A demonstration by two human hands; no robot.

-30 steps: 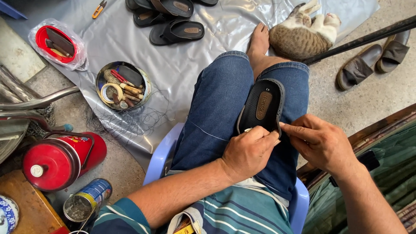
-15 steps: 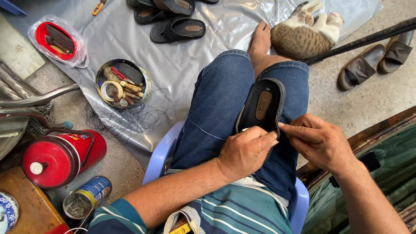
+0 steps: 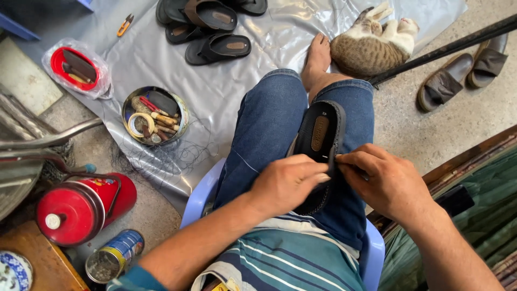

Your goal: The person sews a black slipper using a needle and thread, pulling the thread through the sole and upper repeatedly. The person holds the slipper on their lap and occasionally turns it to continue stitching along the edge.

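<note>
Black sandal [image 3: 319,145] braced on the thigh; left hand [image 3: 288,183] clamps its edge, right hand [image 3: 385,183] pinches the rim.

Black rubber sandal [image 3: 321,141] with a brown oval patch on the insole. Faded blue denim trousers [image 3: 274,129]; teal shirt with white and dark stripes [image 3: 291,264]. Pale blue plastic stool [image 3: 200,195]. Silvery grey plastic sheet [image 3: 161,59]. Red round flask with a white cap [image 3: 81,207]. Brown tabby cat with white belly and paws [image 3: 371,43]. Red lid in a clear bag [image 3: 75,69]. Dark brown slippers [image 3: 463,73] on speckled grey floor [image 3: 431,129].
</note>
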